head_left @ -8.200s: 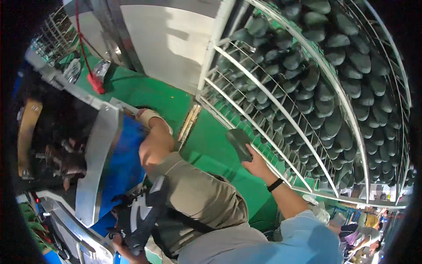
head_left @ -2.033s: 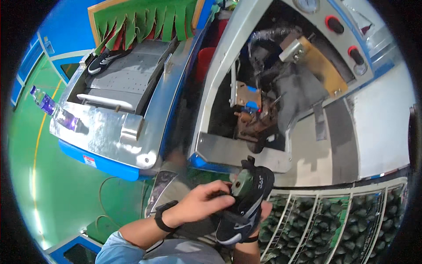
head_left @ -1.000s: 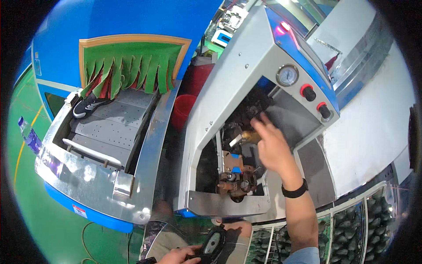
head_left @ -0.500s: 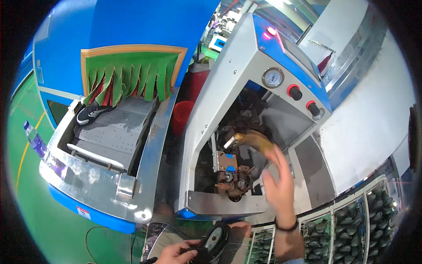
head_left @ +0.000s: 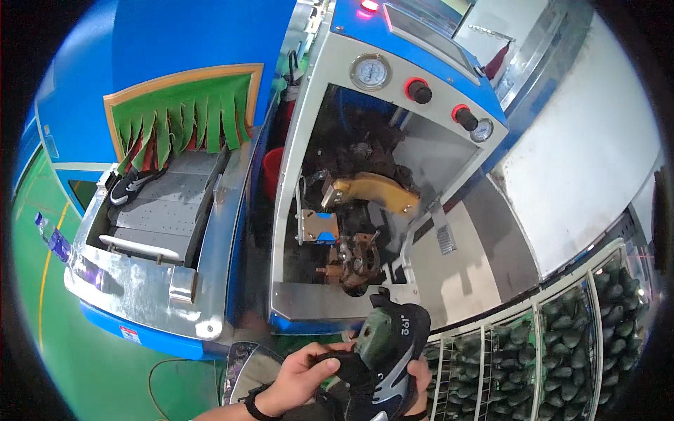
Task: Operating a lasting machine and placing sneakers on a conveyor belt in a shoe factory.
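Head view: the shoe (head_left: pixel 396 370) sits between your hands; your left hand (head_left: pixel 303 379) pinches its dark upper beside the green last (head_left: pixel 374 339), your right hand (head_left: pixel 420 380) grips its right side.

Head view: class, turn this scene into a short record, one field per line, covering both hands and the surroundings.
Left hand: fingers at the opening of a dark shoe
Right hand: against the shoe's right side
Inside shoe: green form, partly visible
Machine: open-fronted, red light lit
Conveyor: second shoe by green strip curtain
Rack, lower right: many dark rounded pieces
Bottle: far left, purple label
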Motion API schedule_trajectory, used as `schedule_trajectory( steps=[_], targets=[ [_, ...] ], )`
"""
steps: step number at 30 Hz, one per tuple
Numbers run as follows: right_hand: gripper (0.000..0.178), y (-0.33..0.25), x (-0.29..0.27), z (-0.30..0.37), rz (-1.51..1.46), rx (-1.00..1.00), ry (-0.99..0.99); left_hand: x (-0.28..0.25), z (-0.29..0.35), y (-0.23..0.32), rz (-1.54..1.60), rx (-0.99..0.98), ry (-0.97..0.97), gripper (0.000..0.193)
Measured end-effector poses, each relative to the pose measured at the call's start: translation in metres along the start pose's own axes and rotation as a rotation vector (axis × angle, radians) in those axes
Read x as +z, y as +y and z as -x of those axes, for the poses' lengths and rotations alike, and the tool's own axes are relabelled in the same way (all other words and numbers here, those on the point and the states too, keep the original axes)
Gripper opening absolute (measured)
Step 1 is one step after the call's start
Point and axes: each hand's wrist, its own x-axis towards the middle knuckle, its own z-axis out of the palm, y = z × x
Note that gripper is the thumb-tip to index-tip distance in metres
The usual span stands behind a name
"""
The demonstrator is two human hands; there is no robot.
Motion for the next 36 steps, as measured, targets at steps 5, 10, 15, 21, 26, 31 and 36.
schedule_trajectory(
  steps=[5,10,15,21,26,31,36],
  targets=[
    [0.084,-0.081,0.011,-0.019,0.331,-0.311,0.147,0.001,-0.006,-0.018,-0.552,-0.112,0.063,0.029],
    [0.085,-0.153,0.092,-0.056,0.467,-0.403,-0.113,0.033,-0.043,-0.008,-0.801,0.23,-0.062,0.03],
    [0.082,-0.181,0.123,-0.102,0.935,-0.4,-0.061,0.038,-0.092,0.007,-0.638,-0.069,-0.034,0.023],
    [0.09,-0.179,0.143,-0.152,1.661,-0.402,-0.147,0.023,-0.131,-0.016,-0.142,-0.255,-0.061,0.017],
    [0.092,-0.164,0.135,-0.166,1.761,-0.314,-0.122,0.005,-0.126,-0.004,0.054,-0.288,0.025,0.028],
    [0.086,-0.149,0.13,-0.167,1.693,-0.535,-0.06,-0.02,-0.107,-0.012,-0.121,-0.249,-0.134,0.025],
    [0.081,-0.141,0.117,-0.161,1.57,-0.747,-0.052,-0.015,-0.077,-0.025,-0.689,-0.056,-0.118,0.027]
  ],
)
